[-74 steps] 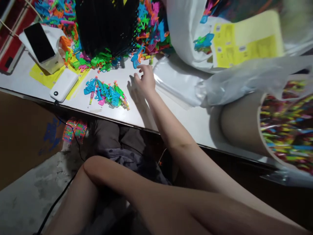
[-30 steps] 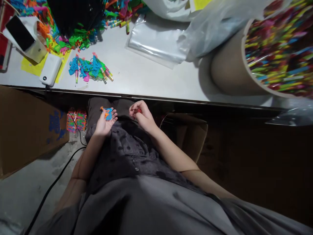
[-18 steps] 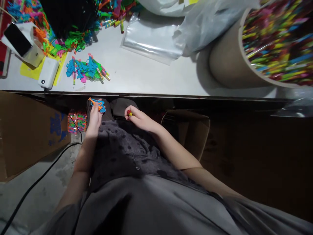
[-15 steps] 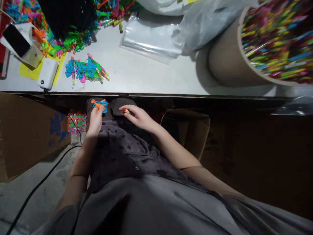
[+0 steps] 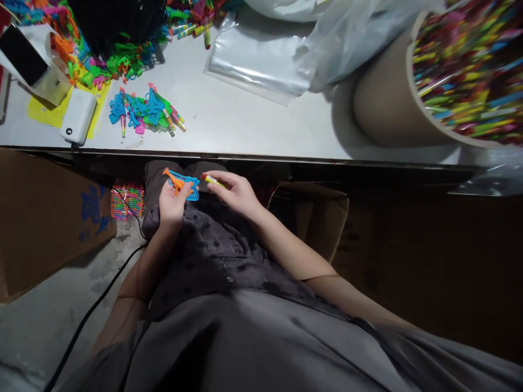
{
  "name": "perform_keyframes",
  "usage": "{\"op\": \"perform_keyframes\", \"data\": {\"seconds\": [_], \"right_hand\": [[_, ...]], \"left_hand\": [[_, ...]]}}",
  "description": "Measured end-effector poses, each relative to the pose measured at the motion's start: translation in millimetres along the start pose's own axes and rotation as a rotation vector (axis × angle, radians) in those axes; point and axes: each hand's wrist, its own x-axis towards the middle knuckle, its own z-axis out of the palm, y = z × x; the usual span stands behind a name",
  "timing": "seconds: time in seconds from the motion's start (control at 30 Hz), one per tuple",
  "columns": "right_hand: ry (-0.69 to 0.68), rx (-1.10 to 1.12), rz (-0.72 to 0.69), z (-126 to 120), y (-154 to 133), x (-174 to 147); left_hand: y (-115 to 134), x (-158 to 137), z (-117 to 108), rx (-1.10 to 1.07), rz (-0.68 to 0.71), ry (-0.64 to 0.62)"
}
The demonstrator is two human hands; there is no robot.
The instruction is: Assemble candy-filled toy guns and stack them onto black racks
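Short of the table edge [image 5: 253,158]
My left hand [image 5: 171,206] gripped a toy [image 5: 193,194], my right hand [image 5: 242,198] a tube [image 5: 213,180] just beside it; the tub [image 5: 379,109] held sticks [image 5: 469,87], table [image 5: 261,125] between it and a pile [image 5: 143,113].

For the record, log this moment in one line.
left hand: holds orange and blue piece | right hand: holds yellow tube | table: colorful pieces

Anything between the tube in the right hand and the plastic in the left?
Nothing visible: a narrow gap separates the red-tipped yellow tube in the right hand from the blue and orange plastic in the left hand.
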Motion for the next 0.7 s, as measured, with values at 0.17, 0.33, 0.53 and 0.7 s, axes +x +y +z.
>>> {"op": "perform_keyframes", "data": {"seconds": [0.17, 0.33, 0.53, 0.7], "right_hand": [[0.059, -0.143, -0.104, 1, -1, 0], [0.168, -0.206, -0.162, 5, 6, 1], [0.134, -0.288, -0.253, 5, 12, 1], [0.108, -0.324, -0.295, 3, 12, 1]], "left_hand": [[-3, 1, 2, -0.027, 0.026, 0.017], [-7, 4, 2, -0.035, 0.031, -0.01], [-13, 7, 3, -0.011, 0.073, -0.004], [-11, 11, 9, 0.087, 0.164, 0.026]]}}
